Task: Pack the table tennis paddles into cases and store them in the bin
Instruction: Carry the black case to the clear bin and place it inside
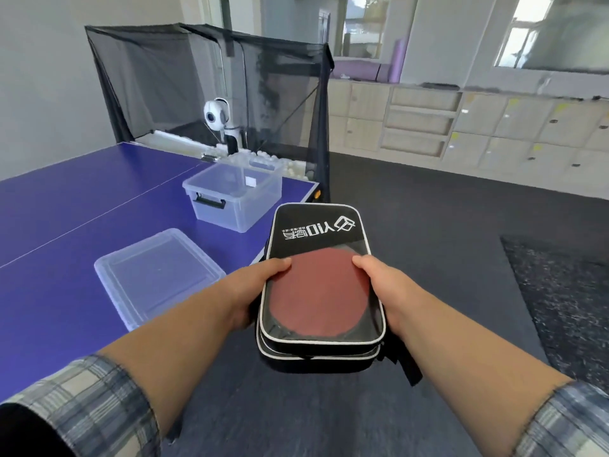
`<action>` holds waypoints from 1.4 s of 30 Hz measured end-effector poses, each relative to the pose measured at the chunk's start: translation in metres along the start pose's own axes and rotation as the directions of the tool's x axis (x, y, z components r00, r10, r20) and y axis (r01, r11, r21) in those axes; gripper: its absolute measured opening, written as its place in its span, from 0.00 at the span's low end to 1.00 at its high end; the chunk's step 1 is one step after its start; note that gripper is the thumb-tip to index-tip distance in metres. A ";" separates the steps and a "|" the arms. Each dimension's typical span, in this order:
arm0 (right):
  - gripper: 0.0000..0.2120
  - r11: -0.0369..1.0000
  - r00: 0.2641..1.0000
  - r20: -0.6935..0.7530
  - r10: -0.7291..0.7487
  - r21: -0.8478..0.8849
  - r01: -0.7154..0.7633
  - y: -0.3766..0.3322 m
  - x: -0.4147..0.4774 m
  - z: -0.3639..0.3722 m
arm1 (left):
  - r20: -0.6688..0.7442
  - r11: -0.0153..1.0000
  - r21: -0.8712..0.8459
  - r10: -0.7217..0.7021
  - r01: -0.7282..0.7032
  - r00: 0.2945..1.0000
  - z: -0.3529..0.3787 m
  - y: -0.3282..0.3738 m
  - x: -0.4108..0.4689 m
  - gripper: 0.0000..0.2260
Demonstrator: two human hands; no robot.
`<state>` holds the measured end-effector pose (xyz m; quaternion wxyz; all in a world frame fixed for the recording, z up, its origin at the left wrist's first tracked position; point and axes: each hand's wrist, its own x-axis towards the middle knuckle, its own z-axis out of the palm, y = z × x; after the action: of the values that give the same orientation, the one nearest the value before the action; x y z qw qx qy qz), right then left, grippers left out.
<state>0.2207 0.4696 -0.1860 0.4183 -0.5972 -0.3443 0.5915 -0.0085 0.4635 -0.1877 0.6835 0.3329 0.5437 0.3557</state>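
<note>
Both hands hold the black paddle case (316, 225) in the air, on the near-right side of the clear storage bin (230, 209) and just past the corner of the blue table (66, 209) that carries the bin. The left hand (260, 285) takes the grip on one long edge and the right hand (379, 278) on the other, each with its thumb on the window panel. The remaining fingers are curled out of sight underneath.

The case's long axis runs away from the person, with its printed end farthest out. The bin lies forward and to the left of that end, so the left hand is nearer to it. The bin stands open, and its lid (155, 272) lies flat on the table on the bin's near-left side.

The red paddle (318, 291) shows through the case's clear window, but its handle is hidden under the printed panel. The near end shows two piped layers, and I cannot tell whether the zip is closed or whether a second paddle sits below. A dark strap (408, 367) hangs from the near-right corner. I cannot make out through the bin's clear walls what, if anything, is inside.
</note>
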 end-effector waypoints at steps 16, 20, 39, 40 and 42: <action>0.12 0.998 0.978 0.206 0.040 -0.062 -0.028 -0.133 0.336 0.111 | -0.177 0.997 -0.059 0.035 -0.047 0.984 -0.093 0.173 0.263 0.14; 0.13 0.999 0.974 0.222 0.044 -0.035 -0.038 -0.169 0.396 0.137 | -0.194 0.998 -0.044 0.027 -0.036 0.981 -0.115 0.225 0.319 0.15; 0.13 0.964 0.735 0.625 0.262 -0.136 -0.228 -0.270 0.697 0.248 | -0.380 0.998 -0.051 0.001 -0.023 0.925 -0.196 0.359 0.502 0.11; 0.13 0.962 0.719 0.642 0.266 -0.130 -0.239 -0.272 0.707 0.255 | -0.398 0.998 -0.061 -0.004 -0.022 0.917 -0.197 0.362 0.507 0.13; 0.14 0.956 0.690 0.669 0.276 -0.119 -0.267 -0.274 0.725 0.269 | -0.443 0.997 -0.068 -0.009 -0.023 0.896 -0.201 0.364 0.517 0.19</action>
<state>0.0217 1.2642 -0.2275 0.1681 -0.3866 -0.3846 0.8212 -0.1702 1.1065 -0.1809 0.5520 0.2204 0.6706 0.4439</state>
